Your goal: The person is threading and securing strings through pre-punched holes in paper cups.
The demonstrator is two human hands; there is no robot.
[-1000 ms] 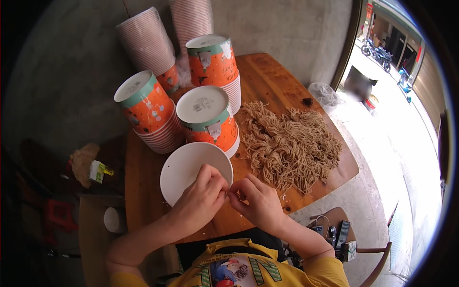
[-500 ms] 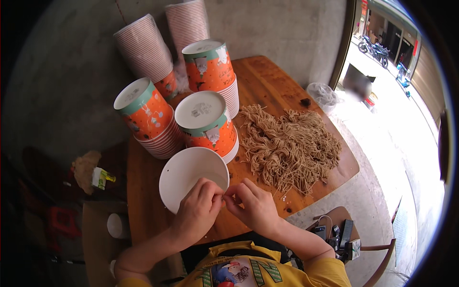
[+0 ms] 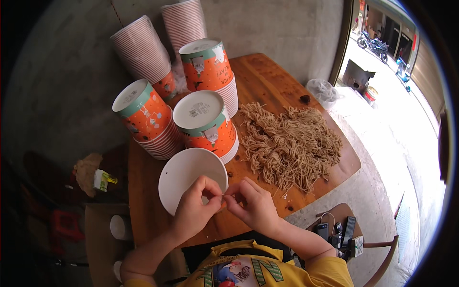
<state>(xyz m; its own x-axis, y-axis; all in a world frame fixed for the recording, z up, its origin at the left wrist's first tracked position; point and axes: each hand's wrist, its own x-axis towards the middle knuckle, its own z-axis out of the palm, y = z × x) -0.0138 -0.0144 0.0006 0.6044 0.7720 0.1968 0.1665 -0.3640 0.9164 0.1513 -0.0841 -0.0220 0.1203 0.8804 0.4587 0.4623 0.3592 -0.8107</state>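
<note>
An open paper bucket, white inside with a small dark hole near its left rim, lies tilted toward me at the table's near edge. My left hand is in front of it, hiding its lower right side, thumb and forefinger closed in a pinch. Almost fingertip to fingertip with it, my right hand is pinched too. What they pinch is too small and hidden to make out. A heap of tan twine lies on the wooden table to the right, beyond my right hand.
Upside-down stacks of orange and green buckets stand behind the open one, with wrapped stacks by the wall. A cardboard box holding white cups is at lower left. A wooden chair carrying small electronics stands at right.
My left hand's fingers have opened into a wider loop, with thumb and forefinger tips still at the right hand's fingertips. The right hand stays nearly in place. The view has shifted slightly.
</note>
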